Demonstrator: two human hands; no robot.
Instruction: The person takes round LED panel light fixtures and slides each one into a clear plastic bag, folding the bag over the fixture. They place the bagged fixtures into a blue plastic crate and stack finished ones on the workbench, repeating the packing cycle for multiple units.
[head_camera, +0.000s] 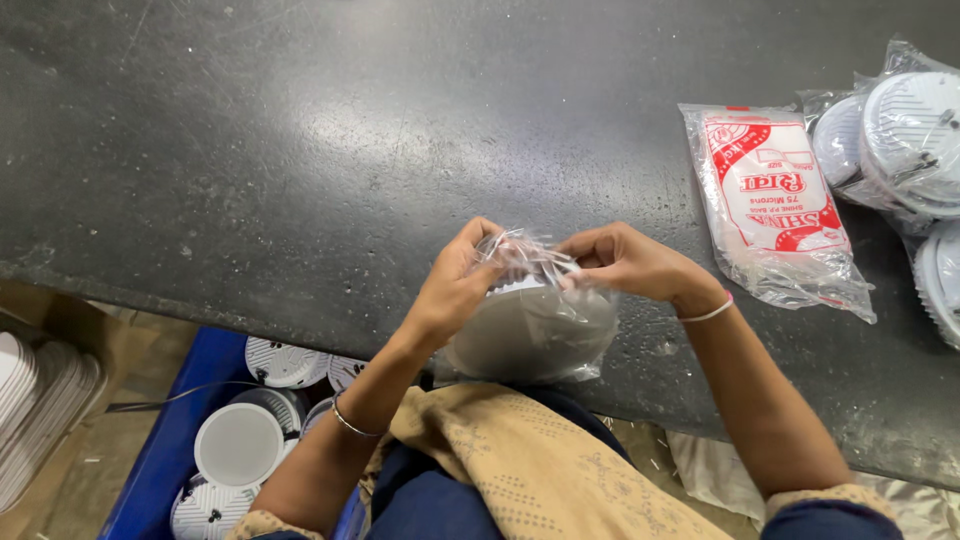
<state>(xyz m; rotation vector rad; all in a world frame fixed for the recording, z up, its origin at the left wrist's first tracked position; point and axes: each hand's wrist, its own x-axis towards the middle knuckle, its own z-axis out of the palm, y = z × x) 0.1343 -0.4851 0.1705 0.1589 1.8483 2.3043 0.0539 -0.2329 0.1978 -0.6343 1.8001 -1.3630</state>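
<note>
Soft, even overhead light, a pale sheen across the dark worktop (300, 150), sharp focus, slight wide-angle edge stretch.

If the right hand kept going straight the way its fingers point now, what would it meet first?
The right hand points toward the left hand; it would first meet the bunched top of the clear plastic bag pinched between them, then, probably, the left fingertips.

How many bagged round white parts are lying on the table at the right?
3 show: one bagged part topmost at the right edge, one just left of it, one below, cut off by the frame. More may be hidden.
</note>
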